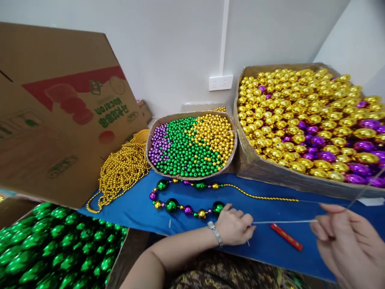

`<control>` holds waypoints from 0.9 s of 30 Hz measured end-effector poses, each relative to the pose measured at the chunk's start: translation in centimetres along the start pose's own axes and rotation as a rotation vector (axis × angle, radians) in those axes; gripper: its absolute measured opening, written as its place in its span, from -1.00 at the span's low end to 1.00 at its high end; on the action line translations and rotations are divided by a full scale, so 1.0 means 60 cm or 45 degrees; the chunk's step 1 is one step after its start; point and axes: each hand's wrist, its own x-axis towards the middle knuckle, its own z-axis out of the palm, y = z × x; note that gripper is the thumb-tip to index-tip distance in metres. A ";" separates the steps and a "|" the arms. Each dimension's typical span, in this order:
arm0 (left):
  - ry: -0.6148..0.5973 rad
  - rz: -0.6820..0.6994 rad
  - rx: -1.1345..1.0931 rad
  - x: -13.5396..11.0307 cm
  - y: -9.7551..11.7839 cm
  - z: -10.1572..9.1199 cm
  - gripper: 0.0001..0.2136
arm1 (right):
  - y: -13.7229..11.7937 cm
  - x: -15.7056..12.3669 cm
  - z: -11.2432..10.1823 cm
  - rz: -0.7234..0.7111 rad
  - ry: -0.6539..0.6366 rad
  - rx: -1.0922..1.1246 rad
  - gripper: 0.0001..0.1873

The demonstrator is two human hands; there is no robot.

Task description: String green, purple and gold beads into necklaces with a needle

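A strand of round metallic green, purple and gold beads, ending in a twisted gold section, lies in a loop on the blue-covered counter, its lower end reaching the left hand. That hand's grip is curled closed, pinching the thin white cord just beside a large green bead. The cord runs taut to the right hand, whose grip pinches it between thumb and bent fingers; a thinner line also reaches there from the gold end. A silver-coloured wristwatch circles the left wrist. Below the cord, between the hands, lies a small red bar-shaped object. Behind the strand stands a cardboard tray of small purple, green and gold beads, with a heap of gold bead chains at its left and a big carton of oval gold and purple beads at its right. Farther left are a large printed brown cardboard box and, lower, shiny green oval beads.
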 end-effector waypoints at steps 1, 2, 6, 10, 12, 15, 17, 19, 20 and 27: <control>0.015 -0.007 0.028 -0.003 -0.006 -0.001 -0.73 | -0.002 0.008 -0.003 -0.001 0.061 0.017 -0.69; 0.018 -0.018 0.054 -0.007 -0.012 -0.002 -0.66 | -0.002 0.016 -0.005 0.009 0.111 0.025 -0.68; -0.052 0.013 0.194 -0.025 -0.042 -0.008 -0.45 | 0.014 0.040 -0.016 0.069 0.264 0.072 -0.61; -0.139 0.180 0.378 -0.050 -0.078 -0.022 -0.58 | 0.035 0.057 -0.029 0.121 0.297 0.067 -0.57; -0.166 0.223 0.438 -0.063 -0.101 -0.031 -0.66 | 0.045 0.062 -0.038 0.129 0.324 0.034 -0.56; -0.181 0.229 0.487 -0.084 -0.143 -0.048 -0.71 | 0.057 0.069 -0.056 0.130 0.337 0.018 -0.57; -0.188 0.201 0.502 -0.099 -0.171 -0.062 -0.73 | 0.065 0.074 -0.066 0.148 0.351 0.032 -0.60; -0.187 0.149 0.496 -0.110 -0.193 -0.079 -0.73 | 0.072 0.077 -0.071 0.173 0.369 0.043 -0.65; -0.181 0.128 0.482 -0.114 -0.200 -0.088 -0.71 | 0.076 0.077 -0.070 0.184 0.368 0.050 -0.67; 0.052 -0.351 0.459 -0.191 -0.237 -0.203 -0.64 | 0.082 0.026 -0.013 0.027 0.150 0.005 -0.70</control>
